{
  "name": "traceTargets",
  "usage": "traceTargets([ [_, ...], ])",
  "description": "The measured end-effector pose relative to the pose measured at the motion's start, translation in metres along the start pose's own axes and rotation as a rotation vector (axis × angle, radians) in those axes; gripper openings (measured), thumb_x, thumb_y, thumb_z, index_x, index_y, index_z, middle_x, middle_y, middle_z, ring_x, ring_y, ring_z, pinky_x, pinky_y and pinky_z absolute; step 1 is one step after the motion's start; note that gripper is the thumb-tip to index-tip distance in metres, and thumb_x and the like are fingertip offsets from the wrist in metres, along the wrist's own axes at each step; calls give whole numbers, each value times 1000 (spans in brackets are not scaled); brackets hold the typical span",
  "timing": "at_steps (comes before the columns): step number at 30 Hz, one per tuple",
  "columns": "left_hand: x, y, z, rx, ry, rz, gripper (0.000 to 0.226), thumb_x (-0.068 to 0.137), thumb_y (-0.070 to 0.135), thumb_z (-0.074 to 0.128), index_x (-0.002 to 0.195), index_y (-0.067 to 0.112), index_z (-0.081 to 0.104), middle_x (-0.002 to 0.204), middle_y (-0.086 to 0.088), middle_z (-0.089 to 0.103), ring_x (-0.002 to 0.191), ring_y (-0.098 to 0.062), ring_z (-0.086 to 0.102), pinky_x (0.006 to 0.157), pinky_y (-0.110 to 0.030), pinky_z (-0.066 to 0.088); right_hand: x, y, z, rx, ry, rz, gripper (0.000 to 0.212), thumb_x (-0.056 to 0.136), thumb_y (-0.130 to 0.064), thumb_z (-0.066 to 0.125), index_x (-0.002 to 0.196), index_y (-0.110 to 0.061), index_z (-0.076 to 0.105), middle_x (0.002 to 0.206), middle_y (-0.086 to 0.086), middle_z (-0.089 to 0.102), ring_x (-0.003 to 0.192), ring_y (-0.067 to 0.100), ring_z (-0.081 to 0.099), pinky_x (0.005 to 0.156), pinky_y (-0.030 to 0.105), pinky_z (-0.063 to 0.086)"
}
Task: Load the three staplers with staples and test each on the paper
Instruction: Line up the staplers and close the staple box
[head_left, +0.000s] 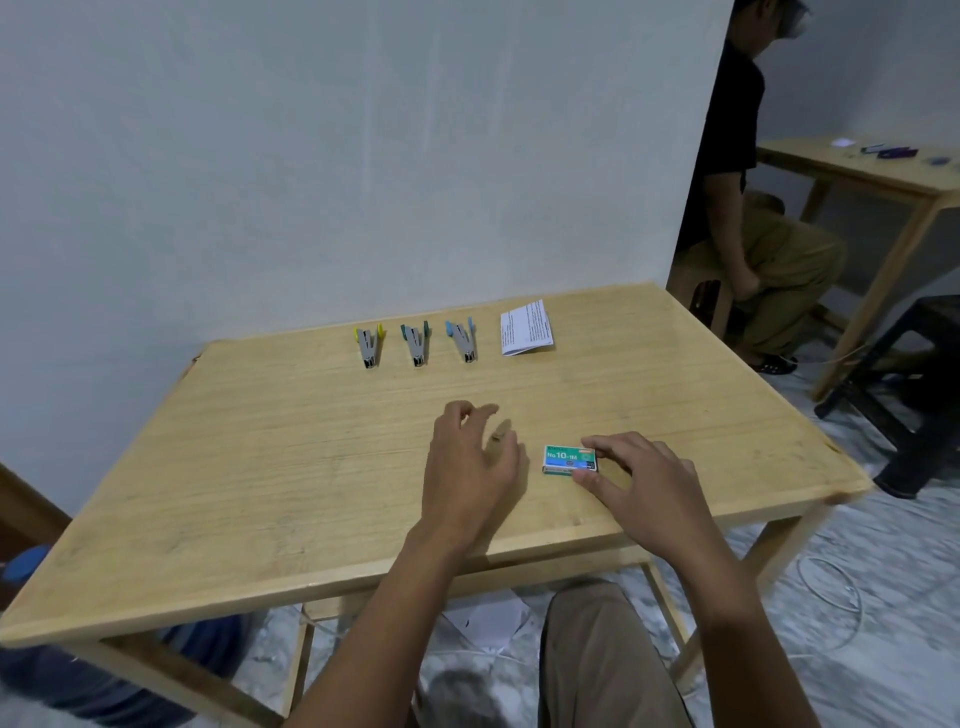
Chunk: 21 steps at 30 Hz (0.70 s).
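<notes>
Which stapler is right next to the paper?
The blue-tipped stapler, rightmost in the row, lies nearest the folded paper. The green-tipped stapler is in the middle and the yellow-tipped stapler sits farthest left.

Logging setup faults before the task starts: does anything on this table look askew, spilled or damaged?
Nothing stands out. The three staplers lie in a neat row, the folded paper lies beside them, and the staple box rests closed on the table, held by the right hand.
</notes>
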<state>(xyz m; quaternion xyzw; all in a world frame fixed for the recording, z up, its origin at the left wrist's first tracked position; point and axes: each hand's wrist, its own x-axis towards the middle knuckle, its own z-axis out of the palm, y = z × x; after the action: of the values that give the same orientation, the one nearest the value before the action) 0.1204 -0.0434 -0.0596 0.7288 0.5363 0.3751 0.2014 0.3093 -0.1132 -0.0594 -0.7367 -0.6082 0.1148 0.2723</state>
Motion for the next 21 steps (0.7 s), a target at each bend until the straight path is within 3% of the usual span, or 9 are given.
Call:
traceTargets([
  [2,5,-1,5,-17,-107,25,50,92,40,54,138,20,53,141,7,45,126,-9,45,97,-31,50,0,0,0,10,2,-2,44,92,-54,55,134,-42,52,126,-19,58,117,9,48,96,35,33],
  [4,10,-1,8,-34,-196,48,48,93,38,53,137,20,54,140,6,52,122,-10,52,92,-30,53,-1,0,-1,14,-4,-10,43,92,-54,54,133,-43,53,125,-19,58,117,9,48,97,35,33],
  [7,12,3,4,-89,-232,77,29,94,30,55,118,21,68,110,9,69,100,-7,62,74,-24,55,-1,2,-2,24,-11,-20,39,92,-53,55,130,-43,55,124,-19,58,116,8,48,97,34,33],
  [9,7,5,-1,-129,-244,102,22,95,26,55,106,19,72,99,8,71,94,-6,63,71,-29,56,-1,3,-3,27,-13,-24,38,93,-52,55,129,-43,56,124,-19,58,116,9,48,97,34,33],
  [11,-1,7,-7,-118,-267,147,22,96,24,54,105,19,73,102,7,72,95,-4,62,71,-29,55,-1,3,-4,22,-14,-31,36,93,-50,55,128,-42,57,125,-19,58,117,9,48,96,34,33],
  [15,-16,1,-15,-106,-289,181,27,97,23,54,116,19,73,114,7,71,88,3,61,64,-9,43,-4,3,-6,17,-27,-52,35,94,-49,55,128,-42,57,126,-19,58,118,9,47,95,34,32],
  [17,-23,-3,-18,-117,-293,179,27,96,21,55,115,17,73,114,6,71,84,7,60,64,-6,41,-6,3,-6,14,-45,-65,34,94,-49,55,128,-43,56,126,-21,57,117,9,47,96,34,31],
  [21,-35,-6,-26,-132,-259,202,25,94,14,58,112,16,75,112,7,71,97,14,57,77,-5,44,-9,-2,-6,-15,-53,-69,34,95,-50,53,128,-44,55,126,-23,56,118,7,45,97,35,29],
])
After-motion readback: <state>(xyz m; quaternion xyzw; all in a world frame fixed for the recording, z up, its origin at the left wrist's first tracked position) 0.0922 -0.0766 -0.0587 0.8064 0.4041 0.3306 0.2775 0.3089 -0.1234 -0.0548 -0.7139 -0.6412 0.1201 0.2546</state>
